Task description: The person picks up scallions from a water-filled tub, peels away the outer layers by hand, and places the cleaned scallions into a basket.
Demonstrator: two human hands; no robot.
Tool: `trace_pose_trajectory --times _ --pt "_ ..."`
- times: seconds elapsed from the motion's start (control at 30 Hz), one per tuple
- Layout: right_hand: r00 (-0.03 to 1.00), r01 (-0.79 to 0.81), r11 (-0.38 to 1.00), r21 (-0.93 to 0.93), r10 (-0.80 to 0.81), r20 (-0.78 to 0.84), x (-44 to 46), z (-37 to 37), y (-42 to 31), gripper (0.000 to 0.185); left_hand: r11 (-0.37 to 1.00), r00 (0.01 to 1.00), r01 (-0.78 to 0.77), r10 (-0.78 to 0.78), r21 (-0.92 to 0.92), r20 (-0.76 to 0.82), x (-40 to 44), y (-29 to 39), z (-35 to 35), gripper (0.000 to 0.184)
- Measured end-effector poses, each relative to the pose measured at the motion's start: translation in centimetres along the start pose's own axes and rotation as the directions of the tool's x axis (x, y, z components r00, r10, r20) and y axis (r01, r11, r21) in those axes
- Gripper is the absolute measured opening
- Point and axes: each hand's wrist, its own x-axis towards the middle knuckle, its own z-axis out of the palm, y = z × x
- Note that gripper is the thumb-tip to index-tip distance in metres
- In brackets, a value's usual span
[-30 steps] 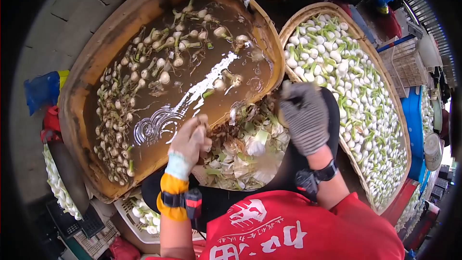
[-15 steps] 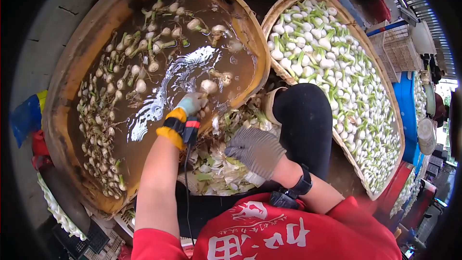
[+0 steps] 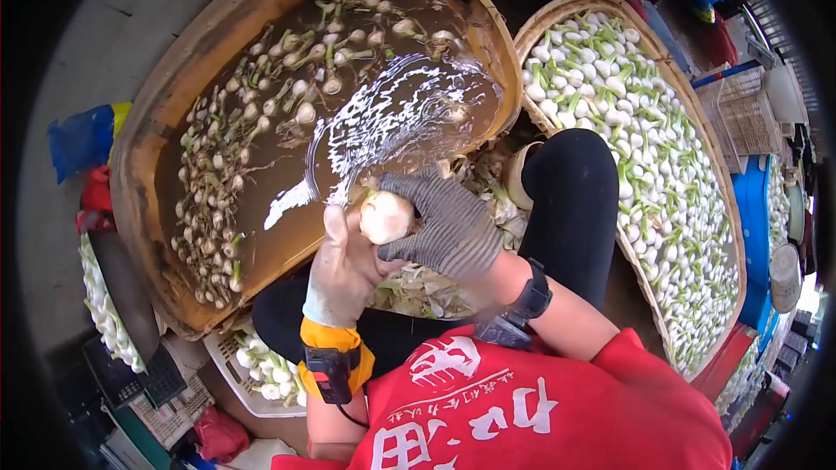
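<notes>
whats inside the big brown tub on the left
The tub holds murky water and pale bulbs, some with green stems, mostly along its far and left sides. The bottom, and anything sunk there, is hidden by the water.

This looks like a rough produce-processing workplace. Soiled bulbs (image 3: 305,113) sit in a wide tub (image 3: 139,174) of brown water, cleaner white bulbs (image 3: 666,200) with green stems crowd a second large container (image 3: 557,10), and peelings (image 3: 422,292) lie heaped near plastic crates (image 3: 740,113).
</notes>
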Motion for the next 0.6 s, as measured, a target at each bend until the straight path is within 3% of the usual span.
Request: trace_pose_trajectory --times 0.03,0.1,0.13,0.17,0.2,0.27,0.3,0.37,0.4,0.47,0.53,0.6 --pt "1.0 0.014 1.0 -0.004 -0.014 0.013 -0.4 0.2 -0.4 0.067 0.977 0.999 0.037 -0.029 -0.208 0.039 -0.8 -0.2 0.1 0.054" --pt "0.992 0.124 0.99 -0.07 -0.124 0.006 -1.3 0.5 -1.0 0.064 0.961 0.992 0.084 -0.054 -0.264 0.117 -1.0 -1.2 -1.5 0.049" --pt "0.979 0.192 0.981 0.029 -0.189 -0.081 -1.7 0.9 -0.7 0.052 0.915 0.985 0.049 0.022 -0.401 0.17 -1.1 -1.3 -1.1 0.047" --pt "0.977 0.202 0.979 0.021 -0.2 -0.076 -2.1 0.8 -0.4 0.052 0.848 0.971 0.029 0.102 -0.529 0.217 -1.2 -1.1 -0.7 0.045" --pt "0.971 0.221 0.97 -0.105 -0.229 -0.07 -2.7 0.5 0.0 0.045 0.942 0.998 -0.045 0.058 -0.333 0.03 -2.3 -1.1 -0.1 0.04" --pt "0.952 0.249 0.922 -0.296 -0.29 -0.102 -3.4 0.5 -0.6 0.026 0.943 0.998 -0.049 0.057 -0.328 0.013 -3.2 -1.2 0.4 0.04" --pt "0.95 0.251 0.919 -0.305 -0.295 -0.107 -3.5 0.4 -1.1 0.026 0.947 0.999 -0.047 0.046 -0.317 -0.011 -3.6 -1.3 0.5 0.04" --pt "0.962 0.253 0.867 -0.429 -0.271 0.021 -3.6 -0.2 -2.4 0.02 0.948 0.998 -0.048 0.055 -0.314 0.016 -4.3 -1.4 0.6 0.04" --pt "0.972 0.224 0.847 -0.483 -0.232 0.044 -3.6 -0.1 -2.9 0.018 0.98 0.998 -0.062 0.055 -0.192 -0.038 -4.7 -1.3 0.9 0.04" --pt "0.98 0.188 0.827 -0.53 -0.196 0.042 -4.1 0.5 -3.1 0.018 0.997 0.995 -0.077 0.077 0.004 -0.071 -5.4 -1.3 0.8 0.041" --pt "0.986 0.158 0.805 -0.571 -0.162 0.045 -4.4 0.8 -3.4 0.018 0.998 0.997 -0.066 0.065 -0.024 -0.038 -5.7 -1.4 0.6 0.042" --pt "0.997 0.073 0.906 -0.417 -0.059 0.048 -4.3 1.0 -3.9 0.021 0.999 0.999 -0.039 0.038 -0.029 -0.034 -6.3 -1.4 -0.4 0.044"
